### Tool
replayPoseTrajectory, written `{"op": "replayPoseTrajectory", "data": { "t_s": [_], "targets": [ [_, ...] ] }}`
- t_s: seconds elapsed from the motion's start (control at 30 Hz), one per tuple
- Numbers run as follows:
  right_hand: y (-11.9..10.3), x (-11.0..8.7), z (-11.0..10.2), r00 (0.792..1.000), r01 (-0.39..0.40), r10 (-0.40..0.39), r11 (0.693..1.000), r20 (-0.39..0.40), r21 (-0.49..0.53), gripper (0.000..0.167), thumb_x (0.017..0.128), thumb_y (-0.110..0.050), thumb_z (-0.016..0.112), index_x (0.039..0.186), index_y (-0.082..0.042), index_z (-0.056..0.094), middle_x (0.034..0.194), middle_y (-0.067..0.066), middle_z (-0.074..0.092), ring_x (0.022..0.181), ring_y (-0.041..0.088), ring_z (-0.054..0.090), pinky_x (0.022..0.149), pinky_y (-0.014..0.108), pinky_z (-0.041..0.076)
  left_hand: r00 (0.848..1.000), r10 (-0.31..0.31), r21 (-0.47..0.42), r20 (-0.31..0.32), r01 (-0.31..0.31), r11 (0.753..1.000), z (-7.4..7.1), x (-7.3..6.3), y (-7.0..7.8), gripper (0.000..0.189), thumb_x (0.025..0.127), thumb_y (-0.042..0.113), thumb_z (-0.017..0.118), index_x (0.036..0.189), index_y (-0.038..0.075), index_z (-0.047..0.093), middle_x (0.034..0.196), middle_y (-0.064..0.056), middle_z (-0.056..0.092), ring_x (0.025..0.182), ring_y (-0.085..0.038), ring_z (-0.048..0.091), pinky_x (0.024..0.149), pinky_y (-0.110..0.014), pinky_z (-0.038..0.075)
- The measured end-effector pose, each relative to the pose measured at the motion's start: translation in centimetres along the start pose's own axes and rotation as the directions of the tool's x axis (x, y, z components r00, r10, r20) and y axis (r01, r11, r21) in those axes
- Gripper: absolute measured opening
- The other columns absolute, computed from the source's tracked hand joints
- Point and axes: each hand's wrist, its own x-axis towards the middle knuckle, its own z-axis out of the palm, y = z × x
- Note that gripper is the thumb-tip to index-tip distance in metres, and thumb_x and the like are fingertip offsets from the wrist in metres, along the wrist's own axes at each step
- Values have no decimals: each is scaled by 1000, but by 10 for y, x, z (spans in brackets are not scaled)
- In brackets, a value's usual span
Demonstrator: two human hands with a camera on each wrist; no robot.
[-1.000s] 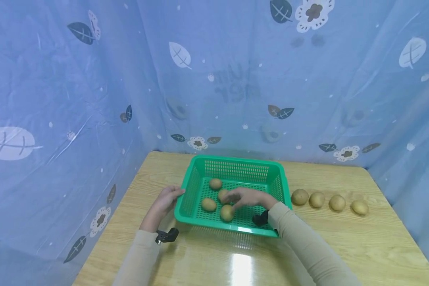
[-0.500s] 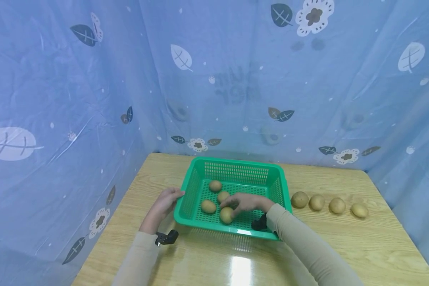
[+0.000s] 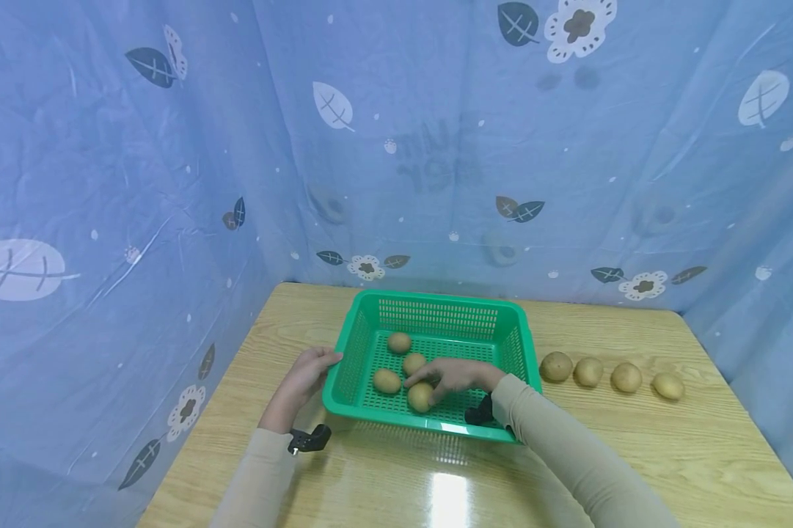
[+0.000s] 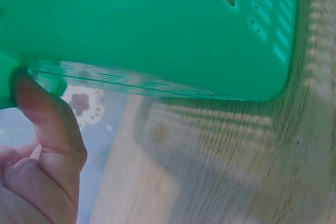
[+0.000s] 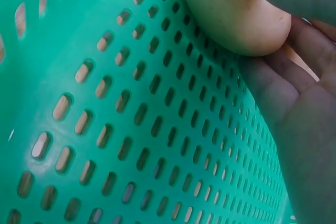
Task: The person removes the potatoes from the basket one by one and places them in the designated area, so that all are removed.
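A green plastic basket (image 3: 429,424) stands on the table with several potatoes on its slotted floor. My left hand (image 3: 307,372) holds its left rim; in the left wrist view the thumb (image 4: 44,111) lies against the rim. Inside the basket, my right hand (image 3: 458,375) has its fingers and thumb around the nearest potato (image 3: 420,397), which sits low over the floor. The right wrist view shows fingers (image 5: 273,85) at one side of this potato (image 5: 236,17) and the thumb across it. Beside it are a left potato (image 3: 386,381), a middle potato (image 3: 414,363) and a back potato (image 3: 399,342).
To the right of the basket, several more potatoes (image 3: 626,378) lie in a row on the wooden table (image 3: 634,447). A blue patterned curtain (image 3: 396,161) hangs behind the table and along its left side.
My right hand has lowered a little and closed in around the nearest potato. The left hand stays on the basket rim, and the basket has not moved.
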Motion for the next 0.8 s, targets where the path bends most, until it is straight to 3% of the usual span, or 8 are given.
{"op": "replayPoseTrajectory", "data": {
  "t_s": [0.27,0.53,0.8],
  "targets": [
    [-1,-1,1,1000,-28,29,998,-7,58,53,81,1,66,131,-17,58,139,3,50,126,22,47,102,42,44,999,19,-5,27,-19,1000,0,-1,1,39,98,21,50,116,-13,55,105,-21,65,92,-23,67,83,-30,54],
    [-2,-1,1,999,-37,37,998,-12,43,55,80,3,67,130,-18,59,135,1,53,124,23,48,100,41,45,1000,10,-3,26,-10,1000,0,-2,3,39,98,22,49,116,-12,55,106,-22,65,92,-23,67,84,-30,53],
    [-1,0,1,999,-33,33,999,-16,24,51,79,1,69,126,-18,61,145,6,45,131,27,43,104,44,40,1000,9,7,15,-9,1000,0,-2,2,39,97,21,50,116,-12,56,107,-23,65,94,-24,67,86,-31,53]
  ]
}}
